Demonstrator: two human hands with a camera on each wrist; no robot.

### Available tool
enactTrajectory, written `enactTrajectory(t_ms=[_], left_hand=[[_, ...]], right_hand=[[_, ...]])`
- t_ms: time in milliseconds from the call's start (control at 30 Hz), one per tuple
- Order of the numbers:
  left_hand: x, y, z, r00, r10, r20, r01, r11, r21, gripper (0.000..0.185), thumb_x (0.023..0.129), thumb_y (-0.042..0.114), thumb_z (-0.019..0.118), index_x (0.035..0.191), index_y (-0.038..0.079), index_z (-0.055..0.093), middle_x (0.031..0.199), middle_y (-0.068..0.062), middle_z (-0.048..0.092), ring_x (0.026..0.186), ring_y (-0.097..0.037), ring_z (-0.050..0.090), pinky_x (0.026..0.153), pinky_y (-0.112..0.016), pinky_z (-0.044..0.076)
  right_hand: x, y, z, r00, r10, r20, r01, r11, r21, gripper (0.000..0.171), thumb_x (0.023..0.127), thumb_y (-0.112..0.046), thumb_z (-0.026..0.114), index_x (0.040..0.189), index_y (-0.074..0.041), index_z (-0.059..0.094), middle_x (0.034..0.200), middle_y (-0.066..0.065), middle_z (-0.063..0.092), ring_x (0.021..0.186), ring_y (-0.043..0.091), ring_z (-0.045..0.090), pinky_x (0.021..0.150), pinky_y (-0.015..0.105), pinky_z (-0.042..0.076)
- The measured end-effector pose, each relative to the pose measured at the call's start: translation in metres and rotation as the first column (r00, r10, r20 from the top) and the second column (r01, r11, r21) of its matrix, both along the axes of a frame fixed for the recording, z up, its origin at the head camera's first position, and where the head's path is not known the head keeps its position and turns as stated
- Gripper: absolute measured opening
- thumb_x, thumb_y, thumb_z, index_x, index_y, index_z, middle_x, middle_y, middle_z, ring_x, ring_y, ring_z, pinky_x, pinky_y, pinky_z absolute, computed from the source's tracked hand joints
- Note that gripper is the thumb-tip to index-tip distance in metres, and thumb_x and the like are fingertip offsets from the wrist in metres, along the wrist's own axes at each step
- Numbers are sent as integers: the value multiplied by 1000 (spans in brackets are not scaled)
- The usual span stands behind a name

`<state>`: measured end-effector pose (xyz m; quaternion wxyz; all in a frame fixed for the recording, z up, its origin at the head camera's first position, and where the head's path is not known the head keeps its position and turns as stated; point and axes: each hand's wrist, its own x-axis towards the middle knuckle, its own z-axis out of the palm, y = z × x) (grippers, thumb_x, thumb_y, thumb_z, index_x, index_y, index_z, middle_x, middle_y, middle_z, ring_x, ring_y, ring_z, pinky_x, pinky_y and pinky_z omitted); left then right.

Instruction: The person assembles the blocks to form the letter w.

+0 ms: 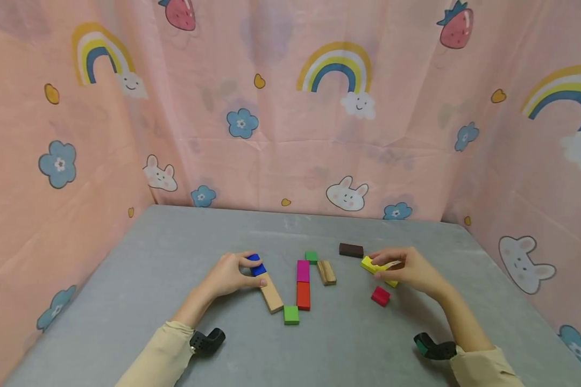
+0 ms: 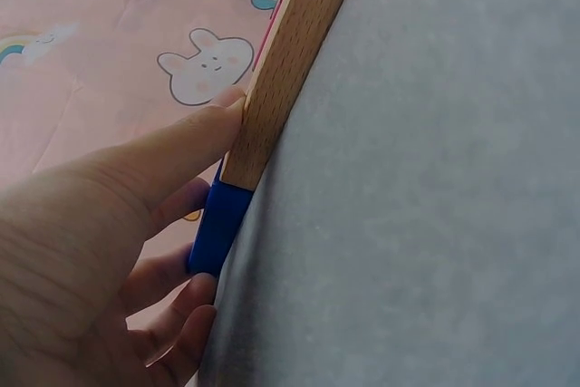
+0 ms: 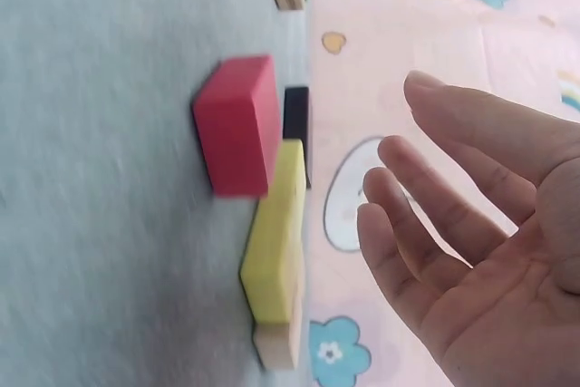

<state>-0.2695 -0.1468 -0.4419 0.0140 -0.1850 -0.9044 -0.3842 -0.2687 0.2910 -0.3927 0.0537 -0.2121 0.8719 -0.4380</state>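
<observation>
My left hand [image 1: 228, 273] is at a blue block [image 1: 257, 267] that meets the end of a long natural-wood block [image 1: 271, 295]. In the left wrist view, the thumb lies on the wood block [image 2: 290, 70] while the other fingers curl behind and at the end of the blue block [image 2: 217, 228]. My right hand [image 1: 406, 269] hovers over a long yellow block [image 1: 367, 262], its fingers loosely bent. The right wrist view shows that hand [image 3: 489, 233] apart from the yellow block [image 3: 270, 265], with a pale wood block [image 3: 276, 346] by its end and a red block [image 3: 234, 129] nearer.
A magenta block [image 1: 303, 271] and an orange-red block [image 1: 303, 296] stand end to end mid-table. Green blocks sit at both ends, one far [image 1: 311, 257], one near [image 1: 291, 315]. A striped wood block [image 1: 326, 273] and a dark brown block [image 1: 351, 250] lie rightward. A patterned curtain [image 1: 290, 161] encloses the grey table.
</observation>
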Motion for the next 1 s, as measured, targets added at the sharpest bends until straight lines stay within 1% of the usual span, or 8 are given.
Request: enactTrajectory(t_ms=[133,267,500,633,733,867,933,1000], left_hand=[[-1,0,0,1000,5,-1,-5,1000,-7,58,73,47,86,118,12,74,140,-10,55,135,-37,40,104,-52,37],[-1,0,1,1000,7,-4,-7,1000,-19,58,73,47,85,118,13,74,139,-10,55,134,-37,41,104,-52,37],[0,1,3,1000,13,4,-13,1000,-28,57,73,46,86,118,13,74,140,-9,55,134,-36,41,104,-52,37],[1,1,4,1000,17,5,-17,999,-36,56,73,46,85,117,12,74,139,-9,55,134,-36,41,104,-52,38],[0,2,3,1000,17,10,-17,999,-36,57,73,46,86,117,13,74,139,-8,55,134,-34,41,105,-51,37],[0,1,2,1000,18,14,-18,999,-29,56,73,46,86,117,13,74,139,-7,55,135,-32,41,105,-50,37],[0,1,2,1000,19,12,-18,1000,-26,56,73,46,86,117,13,74,140,-8,55,135,-33,41,105,-50,37],[0,0,2,1000,18,10,-18,999,-27,57,73,46,86,117,12,74,140,-8,55,134,-34,41,105,-51,37]], right_hand=[[-5,10,0,1000,-29,2,29,1000,9,25,87,-14,77,110,-5,74,125,15,64,111,32,59,84,30,52],[-14,20,0,999,-33,9,32,999,8,27,88,-14,76,112,-3,73,127,15,63,113,33,58,85,30,52],[-36,36,-3,999,23,32,-24,999,25,27,88,-12,75,113,-3,73,128,15,62,118,33,56,87,28,51],[-47,52,-11,994,78,80,-80,997,23,21,87,-8,75,108,-3,74,132,16,60,122,35,51,87,32,50],[-52,68,-18,980,133,149,-137,991,13,20,84,-5,76,104,-3,75,137,18,55,125,33,51,89,33,50],[-58,82,-26,944,202,262,-203,979,-21,28,80,2,74,108,-2,72,145,19,46,127,23,51,93,30,48],[-61,85,-30,928,214,306,-213,976,-35,34,78,4,74,112,-2,71,148,17,44,129,20,49,95,29,47],[-64,86,-32,919,214,332,-214,976,-37,38,77,4,74,115,-2,71,149,16,43,132,22,46,95,29,47]])
